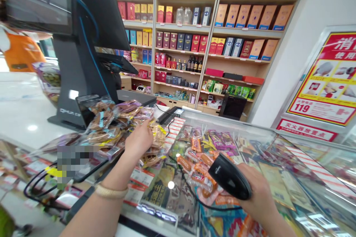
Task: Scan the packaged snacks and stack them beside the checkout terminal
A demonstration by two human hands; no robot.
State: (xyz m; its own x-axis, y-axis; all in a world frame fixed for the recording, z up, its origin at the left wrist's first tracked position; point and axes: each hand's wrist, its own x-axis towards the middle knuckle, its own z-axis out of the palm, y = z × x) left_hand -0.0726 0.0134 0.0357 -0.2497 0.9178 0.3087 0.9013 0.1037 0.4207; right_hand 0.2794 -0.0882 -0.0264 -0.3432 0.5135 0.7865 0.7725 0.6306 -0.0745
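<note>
My right hand (257, 189) is wrapped around a black handheld barcode scanner (230, 177), whose head points left over the glass counter. Its cable trails along the glass below. My left hand (140, 139), with a pale bangle at the wrist, reaches into a pile of clear-wrapped brown snack packets (104, 133). The fingers of this hand are curled and partly hidden, and they appear closed on a packet with yellow markings (159, 135). Under the scanner lie several orange-wrapped sausages (198, 176).
A dark point-of-sale terminal (83, 63) stands at left on the white counter (16, 100). Across the aisle, shelves (182, 27) hold boxes and bottles. A person in an orange apron (25, 50) is at far left. Black cables (36, 189) loop by the lower left edge.
</note>
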